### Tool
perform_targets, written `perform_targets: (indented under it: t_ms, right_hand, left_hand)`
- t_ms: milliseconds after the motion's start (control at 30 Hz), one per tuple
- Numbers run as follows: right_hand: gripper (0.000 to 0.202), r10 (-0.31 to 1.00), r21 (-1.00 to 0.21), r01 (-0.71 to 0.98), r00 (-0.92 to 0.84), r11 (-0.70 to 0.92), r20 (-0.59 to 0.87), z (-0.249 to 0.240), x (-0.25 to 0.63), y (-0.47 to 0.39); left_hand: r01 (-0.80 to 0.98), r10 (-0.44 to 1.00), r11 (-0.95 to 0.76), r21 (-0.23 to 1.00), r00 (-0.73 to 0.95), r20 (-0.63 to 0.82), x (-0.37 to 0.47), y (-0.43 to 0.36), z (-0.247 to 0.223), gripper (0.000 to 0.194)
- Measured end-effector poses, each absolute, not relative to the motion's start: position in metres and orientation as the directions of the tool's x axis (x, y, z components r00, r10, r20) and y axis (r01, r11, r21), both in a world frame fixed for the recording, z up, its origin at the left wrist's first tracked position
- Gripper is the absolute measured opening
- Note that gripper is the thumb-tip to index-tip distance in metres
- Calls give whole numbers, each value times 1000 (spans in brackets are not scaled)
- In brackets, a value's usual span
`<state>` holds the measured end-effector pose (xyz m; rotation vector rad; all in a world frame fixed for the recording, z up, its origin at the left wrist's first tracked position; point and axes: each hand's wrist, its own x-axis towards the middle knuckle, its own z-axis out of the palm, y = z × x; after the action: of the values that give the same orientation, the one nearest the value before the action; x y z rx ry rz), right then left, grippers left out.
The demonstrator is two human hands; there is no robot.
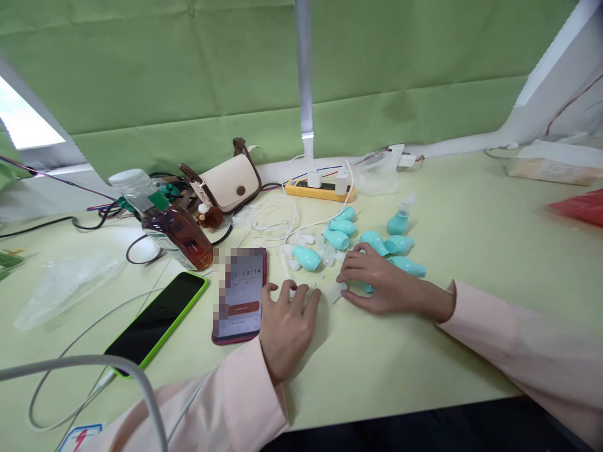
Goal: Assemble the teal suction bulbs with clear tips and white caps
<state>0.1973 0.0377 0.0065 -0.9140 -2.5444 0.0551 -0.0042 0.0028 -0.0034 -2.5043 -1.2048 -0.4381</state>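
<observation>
My left hand (288, 323) rests palm down on the pale green table with its fingers spread and bent, just right of a lit phone (245, 295). To the right, my right hand (372, 279) has its thumb and fingers around a small translucent white piece (336, 291) at the fingertips. Beyond the hands lie several glossy turquoise bulb-shaped pieces, among them one on its side (307, 258) and one standing upright (398, 223). Another (407, 265) is partly hidden behind my right hand. Small whitish scraps lie between them.
A black phone with a green edge (157, 320) lies left, beside a bottle of brown liquid (176, 235). A cream bag (230, 182), a yellow power strip (301, 189) and looped white cables are at the back. A grey cable (94, 360) crosses the near left.
</observation>
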Motion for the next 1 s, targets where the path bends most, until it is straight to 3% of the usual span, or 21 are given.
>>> perform_targets:
  t_ms: [100,233,367,467,633,833,1000]
  right_hand:
    - [20,620,-167,606,-694,778,366,7,197,37]
    - [36,616,-59,629,-732,775,290,9,195,36]
    - [28,610,46,638,-752,769,249,10,192,35]
    - [24,591,51,624,-760,780,270,8,191,35]
    - [23,543,-44,570,-755,821,368,5,187,30]
    - [18,545,-270,476,-688,837,478,2,183,22]
    - [39,651,-382,528,-630,759,423,21,181,28]
  left_hand:
    - [796,699,-579,-176,596,395,-4,3,-3,28]
    - [805,709,-557,-202,588,389,-4,4,-1,30]
    - [815,717,-544,-199,575,393,-4,4,-1,29]
    - [800,693,-583,-143,581,427,-3,2,-1,26]
    - [755,663,-655,-40,599,450,-2,0,-2,29]
    - [714,618,-699,35,579,532,-4,0,-6,23]
    - [665,616,-735,132,575,538,-3,-1,-6,9]
